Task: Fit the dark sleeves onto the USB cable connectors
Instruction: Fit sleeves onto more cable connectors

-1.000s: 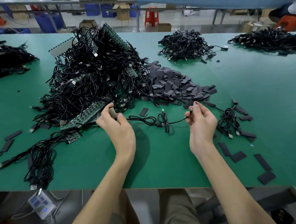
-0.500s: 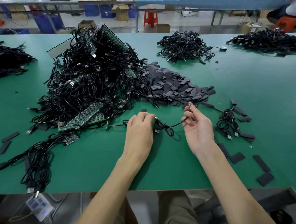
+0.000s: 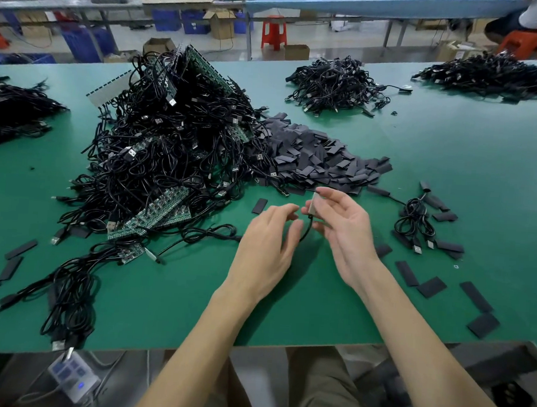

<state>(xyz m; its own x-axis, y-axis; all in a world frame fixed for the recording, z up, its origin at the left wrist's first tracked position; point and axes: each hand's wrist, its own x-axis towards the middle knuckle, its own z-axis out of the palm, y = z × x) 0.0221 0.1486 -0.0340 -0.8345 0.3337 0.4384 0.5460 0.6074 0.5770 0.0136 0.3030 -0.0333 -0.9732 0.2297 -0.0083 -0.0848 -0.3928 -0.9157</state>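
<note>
My right hand pinches the metal connector end of a black USB cable, held upright above the green table. My left hand sits just left of it, fingers loosely curled near the cable below the connector; whether it touches the cable is unclear. A heap of flat dark sleeves lies beyond my hands. One loose sleeve lies on the table just left of my fingers. A big tangle of black USB cables with green circuit boards fills the left.
Loose sleeves scatter at the right near the table's front edge, and a small coiled cable bundle lies right of my hand. More cable piles sit farther back. A white power strip hangs below the front edge at left.
My right hand has raised the connector and turned it upright. My left hand moved right from the big tangle to just beside the connector.
</note>
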